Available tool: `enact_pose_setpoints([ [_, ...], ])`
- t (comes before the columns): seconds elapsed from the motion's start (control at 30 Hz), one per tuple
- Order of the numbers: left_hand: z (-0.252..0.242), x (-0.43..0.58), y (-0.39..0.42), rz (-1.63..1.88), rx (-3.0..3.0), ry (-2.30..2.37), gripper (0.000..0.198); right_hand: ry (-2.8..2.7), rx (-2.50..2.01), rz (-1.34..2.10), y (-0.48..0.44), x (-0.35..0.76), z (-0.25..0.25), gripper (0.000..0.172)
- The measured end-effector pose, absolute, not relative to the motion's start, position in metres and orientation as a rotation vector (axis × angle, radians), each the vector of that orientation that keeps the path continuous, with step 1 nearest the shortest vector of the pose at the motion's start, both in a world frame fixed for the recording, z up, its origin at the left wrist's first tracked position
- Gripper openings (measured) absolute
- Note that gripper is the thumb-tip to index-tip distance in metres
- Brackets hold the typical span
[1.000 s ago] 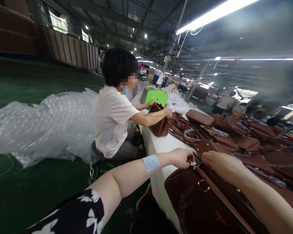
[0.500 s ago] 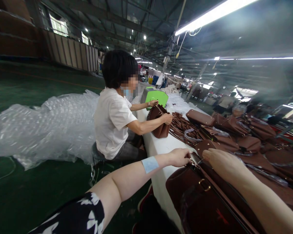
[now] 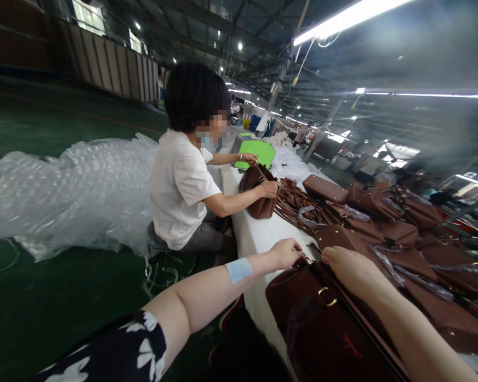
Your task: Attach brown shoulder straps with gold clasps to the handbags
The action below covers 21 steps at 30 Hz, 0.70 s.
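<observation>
A dark brown handbag (image 3: 298,302) with gold rings lies at the table's near edge in front of me, its zip side up and a red mark on its front. My left hand (image 3: 286,254) pinches shiny metal hardware at the far end of the bag's top. Just right of it, my right hand (image 3: 348,265) is closed with curled fingers on the bag's top edge by the same hardware. Its fingertips are partly hidden. A small strip (image 3: 313,249) stands up between the two hands.
A co-worker (image 3: 183,185) in a white shirt sits ahead, both hands on another brown handbag (image 3: 261,204). Several brown bags (image 3: 398,233) and a heap of brown straps (image 3: 297,204) cover the table's right side. Behind stands a green machine (image 3: 258,154). Bubble wrap (image 3: 71,191) lies on the left.
My hands stay at the bag's far end, with the left drawn slightly left and the strip between them shifted. The whole view has moved a little. The co-worker's hands have barely moved.
</observation>
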<state>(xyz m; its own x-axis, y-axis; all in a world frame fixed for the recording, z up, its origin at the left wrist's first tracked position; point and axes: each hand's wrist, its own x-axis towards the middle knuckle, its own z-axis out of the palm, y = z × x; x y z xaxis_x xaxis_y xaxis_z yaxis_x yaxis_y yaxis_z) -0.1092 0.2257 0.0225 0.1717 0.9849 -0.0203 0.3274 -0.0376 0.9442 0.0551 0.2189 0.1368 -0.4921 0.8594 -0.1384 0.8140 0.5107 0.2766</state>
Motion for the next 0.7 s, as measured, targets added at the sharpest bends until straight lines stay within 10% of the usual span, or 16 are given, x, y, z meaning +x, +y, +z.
enact_pose_setpoints([
  [0.7,0.024,-0.111,0.22,0.915,1.716,1.357,0.022,2.436,1.421,0.31,0.214,0.056,0.117,0.025],
])
